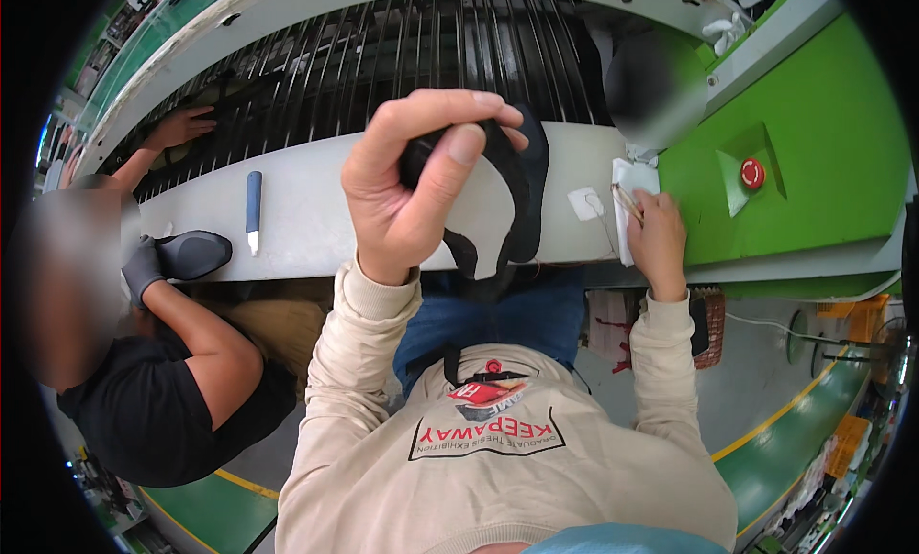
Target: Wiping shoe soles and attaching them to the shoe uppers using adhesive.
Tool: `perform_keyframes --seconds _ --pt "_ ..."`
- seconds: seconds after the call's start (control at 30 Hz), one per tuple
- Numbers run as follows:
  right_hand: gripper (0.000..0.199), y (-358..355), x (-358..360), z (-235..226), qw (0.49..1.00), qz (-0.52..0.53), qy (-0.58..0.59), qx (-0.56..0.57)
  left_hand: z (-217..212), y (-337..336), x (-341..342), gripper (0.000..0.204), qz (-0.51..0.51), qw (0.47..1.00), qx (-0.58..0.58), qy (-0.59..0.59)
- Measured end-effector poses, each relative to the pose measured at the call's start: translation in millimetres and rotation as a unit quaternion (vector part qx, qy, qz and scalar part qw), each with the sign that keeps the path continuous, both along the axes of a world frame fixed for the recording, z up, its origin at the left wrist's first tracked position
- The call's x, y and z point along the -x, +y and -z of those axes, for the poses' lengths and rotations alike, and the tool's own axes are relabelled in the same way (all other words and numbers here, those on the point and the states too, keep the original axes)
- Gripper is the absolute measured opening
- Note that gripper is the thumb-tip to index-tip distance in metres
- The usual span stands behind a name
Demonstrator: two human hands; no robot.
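Note:
My left hand point(407, 176) is raised in front of me, fingers wrapped round one end of what looks like a black sandal. From the fist the sandal's point(529, 195) strap curves away, and its dark sole stands on edge to the right. Over at the right, my right hand point(657, 236) pinches a thin tan stick-like tool point(627, 202). Its tip lies over a white pad point(624, 243) at the end of the ledge. The pad's surface under my fingers is hidden.
The pale ledge point(316, 200) runs before a roller conveyor point(383, 66). On it lie a blue-handled tool point(254, 205) and a white paper scrap point(586, 204). A co-worker's gloved hand point(144, 265) holds a dark shoe point(196, 254). A green panel carries a red stop button point(751, 173).

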State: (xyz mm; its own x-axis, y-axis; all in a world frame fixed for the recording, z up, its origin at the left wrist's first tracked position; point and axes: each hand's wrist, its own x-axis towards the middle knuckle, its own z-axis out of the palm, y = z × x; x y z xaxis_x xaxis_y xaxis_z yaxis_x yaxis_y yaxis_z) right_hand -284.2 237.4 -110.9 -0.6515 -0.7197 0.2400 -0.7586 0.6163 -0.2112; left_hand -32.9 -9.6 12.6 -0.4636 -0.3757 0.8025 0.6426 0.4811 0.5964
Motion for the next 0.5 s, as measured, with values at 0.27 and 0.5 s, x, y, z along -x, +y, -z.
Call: perform_keyframes --seconds 0.27,0.5 --pt "0.028 -2.6 -32.9 -113.9 0.951 -0.043 -0.198 0.234 0.9 2.8 -0.4 0.024 0.014 1.0 0.017 0.003" --pt "0.033 -50.5 -38.1 -190.7 0.61 -0.389 -0.427 0.543 -3.4 11.3 4.6 0.027 -0.006 0.999 0.009 -0.046"
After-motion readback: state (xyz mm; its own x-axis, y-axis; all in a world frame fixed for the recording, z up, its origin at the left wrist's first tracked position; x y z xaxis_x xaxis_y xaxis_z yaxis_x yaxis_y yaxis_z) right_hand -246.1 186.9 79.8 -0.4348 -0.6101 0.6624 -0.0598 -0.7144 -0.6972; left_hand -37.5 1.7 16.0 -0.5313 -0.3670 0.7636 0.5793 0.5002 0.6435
